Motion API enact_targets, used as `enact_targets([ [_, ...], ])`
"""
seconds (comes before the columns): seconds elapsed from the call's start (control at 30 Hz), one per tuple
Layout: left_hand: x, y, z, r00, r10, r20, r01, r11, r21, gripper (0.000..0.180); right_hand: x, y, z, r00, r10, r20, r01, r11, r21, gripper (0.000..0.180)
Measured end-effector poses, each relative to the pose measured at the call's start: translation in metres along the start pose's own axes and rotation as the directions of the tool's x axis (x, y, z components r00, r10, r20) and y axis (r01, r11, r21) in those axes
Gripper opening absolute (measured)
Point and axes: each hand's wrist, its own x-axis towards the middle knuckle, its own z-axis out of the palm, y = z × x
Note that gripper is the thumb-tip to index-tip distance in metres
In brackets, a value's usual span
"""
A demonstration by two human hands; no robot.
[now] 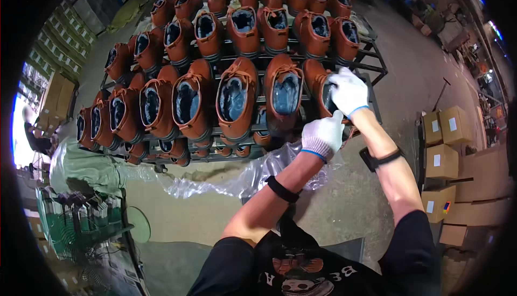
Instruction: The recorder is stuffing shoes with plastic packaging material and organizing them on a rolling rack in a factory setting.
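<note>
Works, by the look of it, on a single reddish-brown leather shoe with a dark lining (313, 75), at the right end of the front upper row on a black tubular metal rack (379, 56). Sets the right hand in a white knit glove with a blue cuff (349, 90) at the opening's rim, fingers bent and close together; places the left hand in a matching white glove (323, 134) just below, near the heel, fingers bunched, thumb raised. Cannot tell whether pinching the shoe or merely touching it. Seems to be at a handling or adjusting step; probably calls for a light, steady hold, clear of the neighbouring matching brown shoes (237, 131). Below the rack, shows crumpled clear plastic sheeting (258, 172) over a grey concrete floor (177, 212). Farther out, includes stacked brown cardboard boxes (453, 125) at right and a pale green cloth cover (86, 167) at left.
</note>
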Motion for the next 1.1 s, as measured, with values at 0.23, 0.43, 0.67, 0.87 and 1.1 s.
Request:
enact_targets([
  [0.23,-0.004,-0.013,0.021,0.961,0.238,-0.141,-0.236,0.971,0.031,0.032,-0.001,0.010,-0.018,0.687,0.159,0.709,-0.033,0.981,-0.189,0.030],
  [0.43,-0.047,-0.040,-0.009,0.994,0.068,-0.088,-0.088,0.963,-0.254,0.097,-0.098,-0.053,-0.101,0.972,0.227,0.062,-0.211,0.722,0.659,0.046],
  [0.67,-0.182,-0.140,0.124,0.918,0.103,0.383,0.354,0.225,-0.908,0.048,-0.196,-0.068,-0.070,0.916,0.143,0.376,-0.361,0.704,0.611,0.035],
  [0.87,-0.187,-0.156,0.117,0.986,0.061,-0.154,-0.125,0.884,-0.451,0.016,-0.260,-0.001,-0.015,0.818,-0.014,0.576,-0.381,0.736,0.560,0.020],
  [1.1,-0.053,-0.160,0.096,0.978,-0.173,-0.120,0.174,0.985,-0.006,0.026,-0.265,0.006,0.023,0.653,0.296,0.697,-0.429,-0.614,0.662,0.026],
])
